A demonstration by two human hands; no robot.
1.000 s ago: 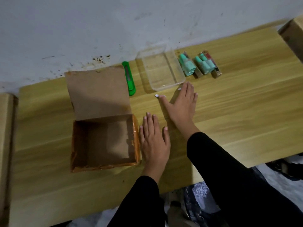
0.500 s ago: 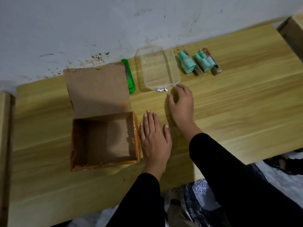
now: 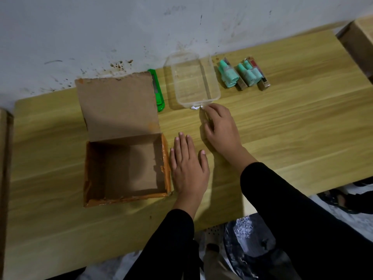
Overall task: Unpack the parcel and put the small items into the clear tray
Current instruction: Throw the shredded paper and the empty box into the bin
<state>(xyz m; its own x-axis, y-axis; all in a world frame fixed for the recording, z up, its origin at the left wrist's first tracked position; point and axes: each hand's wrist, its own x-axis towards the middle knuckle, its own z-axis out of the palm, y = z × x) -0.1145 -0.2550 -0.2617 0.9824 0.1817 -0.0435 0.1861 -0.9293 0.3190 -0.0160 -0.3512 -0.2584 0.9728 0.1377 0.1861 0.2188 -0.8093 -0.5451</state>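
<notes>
The cardboard parcel box [image 3: 125, 170] lies open on the wooden table [image 3: 282, 122], lid folded back, with nothing visible inside. My left hand [image 3: 188, 168] rests flat on the table just right of the box. The clear tray [image 3: 214, 89] stands empty near the wall. My right hand [image 3: 220, 126] sits just in front of the tray, fingers curled, fingertips by a small white scrap [image 3: 195, 107] at the tray's near rim. Several small items, mint-green bottles [image 3: 229, 74] and thin tubes [image 3: 262, 77], lie in a row right of the tray.
A green utility knife [image 3: 158, 93] lies between the box lid and the tray. A stained wall [image 3: 141, 33] runs along the table's back edge. Another cardboard box [image 3: 359, 41] sits at the far right. Wooden furniture [image 3: 5, 158] borders the left.
My right hand went from flat with fingers spread to curled, and drew back a little from the tray's near edge. The white scrap now lies at the tray's rim. My left hand stayed put.
</notes>
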